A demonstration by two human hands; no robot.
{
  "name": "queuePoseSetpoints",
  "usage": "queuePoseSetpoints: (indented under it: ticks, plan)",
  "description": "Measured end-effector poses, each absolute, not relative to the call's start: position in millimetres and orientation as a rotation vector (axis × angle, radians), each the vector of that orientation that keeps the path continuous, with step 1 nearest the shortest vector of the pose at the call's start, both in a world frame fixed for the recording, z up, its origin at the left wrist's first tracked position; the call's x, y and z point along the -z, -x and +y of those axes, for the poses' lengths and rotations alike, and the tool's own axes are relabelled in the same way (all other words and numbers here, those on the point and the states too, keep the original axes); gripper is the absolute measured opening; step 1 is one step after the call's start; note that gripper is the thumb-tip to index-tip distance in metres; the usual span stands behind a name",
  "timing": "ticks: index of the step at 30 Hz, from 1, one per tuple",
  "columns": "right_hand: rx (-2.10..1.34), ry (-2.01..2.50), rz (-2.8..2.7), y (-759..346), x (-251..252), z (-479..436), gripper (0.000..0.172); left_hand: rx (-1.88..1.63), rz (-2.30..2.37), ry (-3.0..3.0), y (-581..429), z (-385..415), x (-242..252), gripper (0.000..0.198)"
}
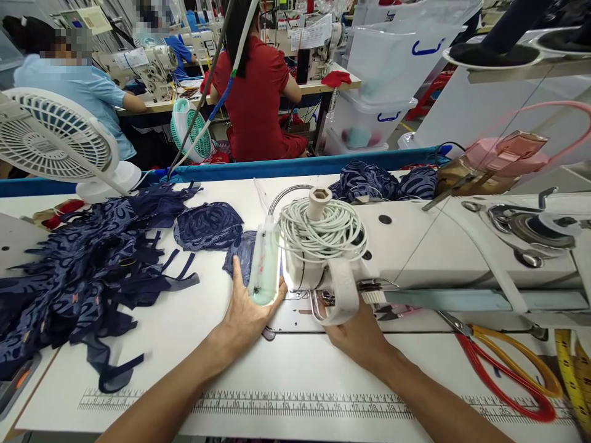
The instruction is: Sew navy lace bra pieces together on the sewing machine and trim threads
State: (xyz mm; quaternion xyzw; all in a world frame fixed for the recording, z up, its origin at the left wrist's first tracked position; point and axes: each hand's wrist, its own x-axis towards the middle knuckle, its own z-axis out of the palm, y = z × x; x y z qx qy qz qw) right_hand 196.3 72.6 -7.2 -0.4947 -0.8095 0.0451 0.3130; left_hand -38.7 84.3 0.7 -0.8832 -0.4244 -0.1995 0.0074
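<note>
My left hand [247, 317] lies on the white table left of the sewing machine's [401, 237] needle area. Its thumb and forefinger are spread apart, and a pale green lamp [264, 264] covers part of it. By the forefinger's tip is a small piece of navy patterned fabric [237, 255], partly behind the lamp. A larger rounded navy fabric piece [207, 226] lies just beyond. My right hand [355, 332] reaches under the machine head near the presser foot [325, 298]. A white loop-shaped guard hides most of its fingers.
Navy fabric pieces with straps [101, 258] are heaped at left, near a white fan [60, 138]. Scissors with red and orange handles [503, 363] and a yellow measuring tape [566, 375] lie at right. More navy fabric [364, 181] sits behind the machine. People sew beyond the blue edge.
</note>
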Motion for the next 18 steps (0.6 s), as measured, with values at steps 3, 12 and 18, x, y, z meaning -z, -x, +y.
queuePoseSetpoints:
  ticks: [3, 12, 18]
  plan:
    - [-0.085, 1.196, -2.098, -199, 7, 75, 0.024, 0.576, -1.320, 2.759, 41, 87, 3, 0.036]
    - [-0.036, 1.104, -2.066, -198, -6, 86, 0.026, 0.583, -1.346, 2.846, 46, 93, -3, 0.042]
    - [-0.028, 1.087, -2.063, -197, -9, 84, 0.026, 0.601, -1.310, 2.876, 44, 88, -9, 0.041]
